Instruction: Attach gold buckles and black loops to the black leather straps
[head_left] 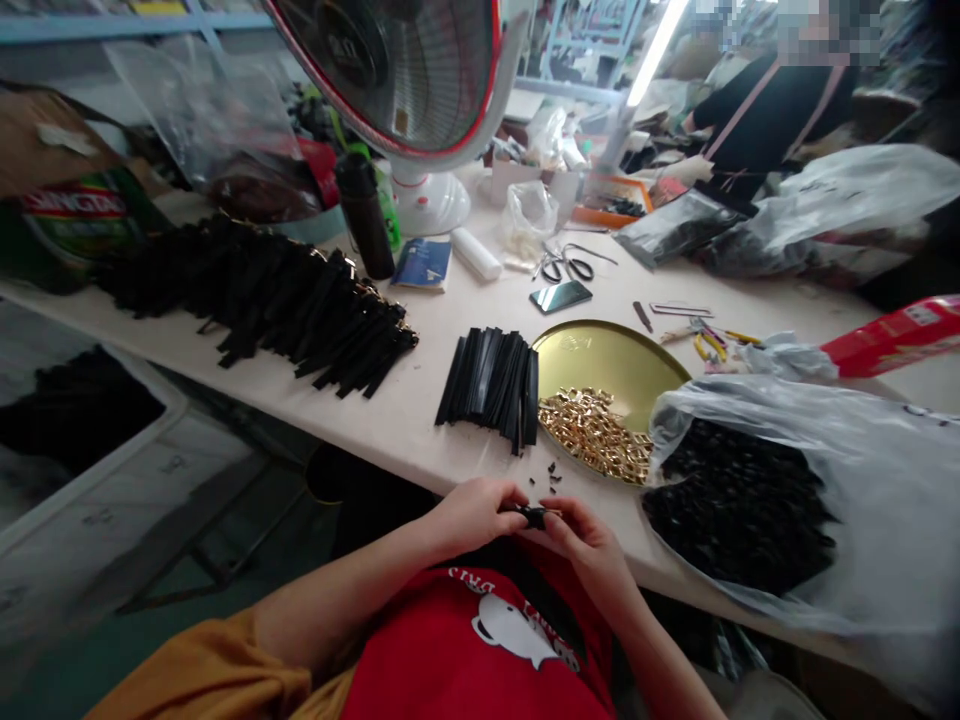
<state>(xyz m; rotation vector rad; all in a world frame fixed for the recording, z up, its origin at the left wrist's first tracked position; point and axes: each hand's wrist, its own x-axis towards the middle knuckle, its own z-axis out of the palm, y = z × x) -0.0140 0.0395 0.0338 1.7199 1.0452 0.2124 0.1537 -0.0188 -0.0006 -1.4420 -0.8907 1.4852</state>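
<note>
Close to the table's front edge, my left hand (486,512) and my right hand (583,540) pinch a short black strip (532,516) between them. Its ends are hidden by my fingers. A few tiny black pieces (553,478) lie on the table just beyond my fingertips. Past them sits a neat stack of black strips (487,382). To its right, a round gold tray (615,350) holds a heap of small gold metal fittings (596,430). Right of the tray, an open clear plastic bag (885,480) is filled with small black pieces (742,505).
A long pile of black strips (285,290) covers the table's left side. A heater fan (397,70), a dark bottle (363,215), a phone (561,296), scissors (567,264) and yellow pliers (709,346) stand or lie farther back. Another person (776,110) is at the back right.
</note>
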